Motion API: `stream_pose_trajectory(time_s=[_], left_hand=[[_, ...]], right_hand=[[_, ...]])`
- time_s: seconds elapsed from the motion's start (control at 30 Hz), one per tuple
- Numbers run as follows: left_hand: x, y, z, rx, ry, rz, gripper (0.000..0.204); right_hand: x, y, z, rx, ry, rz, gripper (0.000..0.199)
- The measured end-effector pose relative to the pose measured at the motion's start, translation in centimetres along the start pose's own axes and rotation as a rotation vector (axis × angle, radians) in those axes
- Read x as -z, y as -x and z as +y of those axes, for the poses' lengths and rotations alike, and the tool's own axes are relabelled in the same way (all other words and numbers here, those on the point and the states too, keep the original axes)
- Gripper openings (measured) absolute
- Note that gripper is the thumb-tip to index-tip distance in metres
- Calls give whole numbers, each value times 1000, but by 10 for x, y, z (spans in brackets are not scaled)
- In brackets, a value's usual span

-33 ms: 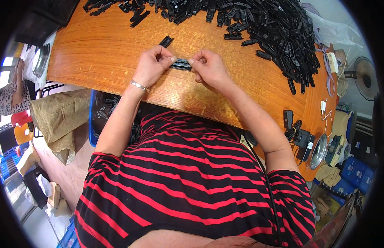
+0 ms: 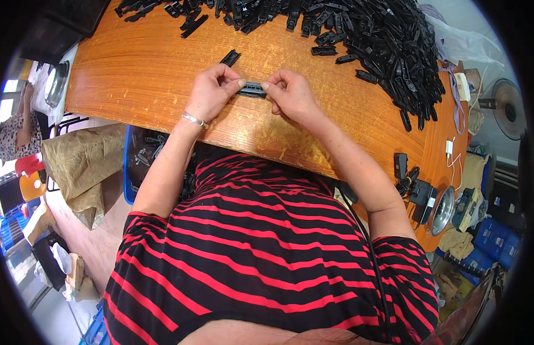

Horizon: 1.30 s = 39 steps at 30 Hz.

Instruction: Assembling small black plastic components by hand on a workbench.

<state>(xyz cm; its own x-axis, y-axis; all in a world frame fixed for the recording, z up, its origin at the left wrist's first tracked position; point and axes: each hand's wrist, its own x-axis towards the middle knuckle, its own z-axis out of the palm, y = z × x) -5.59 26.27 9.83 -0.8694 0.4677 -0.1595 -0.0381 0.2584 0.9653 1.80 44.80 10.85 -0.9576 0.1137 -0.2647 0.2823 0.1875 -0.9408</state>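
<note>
Both hands pinch one small black clip (image 2: 252,89) just above the tabletop (image 2: 135,75): left hand (image 2: 212,92) grips its left end, right hand (image 2: 290,95) its right end. A spare clip (image 2: 230,57) lies at 11 o'clock, the big pile (image 2: 387,40) at 1 o'clock. With only fingertips holding, I judge a slip could drop it.

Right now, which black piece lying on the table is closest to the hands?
The lone black piece just beyond the left hand. It lies by itself on the bare wooden table; the big pile sits farther back.
</note>
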Motion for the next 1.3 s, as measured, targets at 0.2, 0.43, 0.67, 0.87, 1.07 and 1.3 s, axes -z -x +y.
stream_pose_trajectory(time_s=[0.2, 0.43, 0.67, 0.87, 1.07, 1.3], left_hand=[[-1, -1, -11, -8, -96, 45, 16], [1, -11, 0, 133, -229, -17, 21], [-7, -6, 7, -33, -444, 90, 25], [-1, 18, -7, -32, -265, 15, 15], [70, 85, 4, 187, -120, -69, 12], [158, 108, -10, 107, -471, 161, 11]], right_hand=[[-3, 4, -3, 3, 34, -26, 14], [7, 0, -24, -200, 60, -126, 17], [6, -2, -23, -197, 138, -123, 18], [-1, 3, -8, -72, 110, -167, 16], [-47, 18, -8, 162, 66, -359, 13], [-38, -32, -32, 416, 554, -223, 17]])
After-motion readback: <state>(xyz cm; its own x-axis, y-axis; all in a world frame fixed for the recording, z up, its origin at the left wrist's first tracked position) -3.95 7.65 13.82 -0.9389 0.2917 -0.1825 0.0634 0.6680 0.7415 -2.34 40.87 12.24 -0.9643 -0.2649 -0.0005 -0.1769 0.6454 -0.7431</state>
